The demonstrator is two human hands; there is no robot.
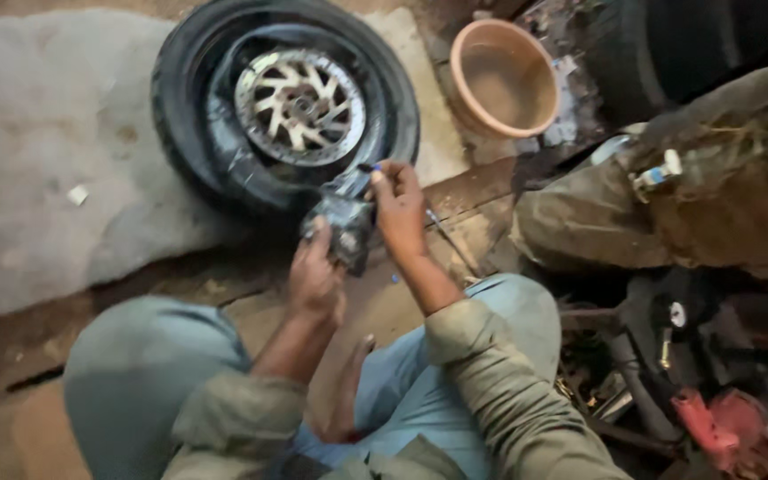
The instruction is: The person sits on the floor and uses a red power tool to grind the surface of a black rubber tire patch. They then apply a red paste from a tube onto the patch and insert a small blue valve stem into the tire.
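Dark metal, a small greasy part (341, 233), sits gripped in your left hand (315, 276) over your knees, steadied so your right hand (399, 206) can work it with a thin tool pinched in its fingers. Just beyond lies the tyre (188, 116); a terracotta-coloured basin (468, 51) stands farther right. No labels are legible.

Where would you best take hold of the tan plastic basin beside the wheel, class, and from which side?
Probably the basin's rim, from above at the edge nearest the wheel: it sits upright, mouth open, so fingers could hook over the thin lip there.
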